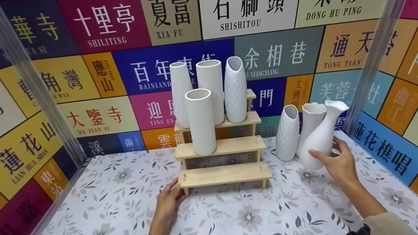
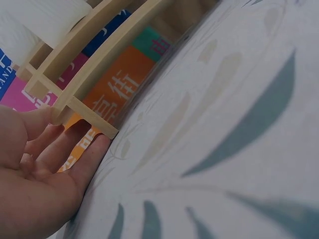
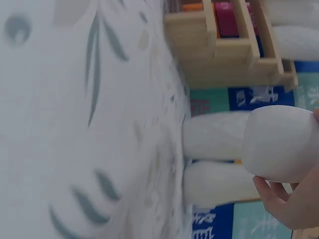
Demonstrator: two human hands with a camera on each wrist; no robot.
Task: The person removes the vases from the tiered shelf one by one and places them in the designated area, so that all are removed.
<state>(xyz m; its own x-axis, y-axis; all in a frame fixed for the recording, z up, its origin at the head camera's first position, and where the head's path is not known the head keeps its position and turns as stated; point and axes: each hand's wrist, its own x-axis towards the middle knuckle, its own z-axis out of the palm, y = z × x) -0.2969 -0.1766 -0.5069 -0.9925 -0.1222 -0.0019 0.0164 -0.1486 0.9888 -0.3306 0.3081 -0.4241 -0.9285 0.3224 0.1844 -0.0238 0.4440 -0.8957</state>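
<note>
My right hand [image 1: 342, 164] grips a smooth white vase [image 1: 318, 147] with a flared, wavy mouth, thumb on one side and fingers on the other. The vase is tilted, its mouth leaning right; its rounded base shows in the right wrist view. At the front left corner of a stepped wooden display stand [image 1: 226, 174], my left hand [image 1: 167, 202] holds the end of the lowest step between thumb and fingers. A ribbed white vase [image 1: 201, 125] stands on the middle step. Behind it, on the top step, are three more white vases: a slim one [image 1: 181, 97], a ribbed one [image 1: 215, 92] and a slant-mouthed one [image 1: 235, 91].
Right of the stand, a textured slant-mouthed vase [image 1: 287, 135] and a scalloped-rim vase [image 1: 309, 121] stand on the floral tablecloth [image 1: 120, 208]. Colourful panels with lettering [image 1: 277, 53] form the back and sides, with clear corner posts [image 1: 373, 51].
</note>
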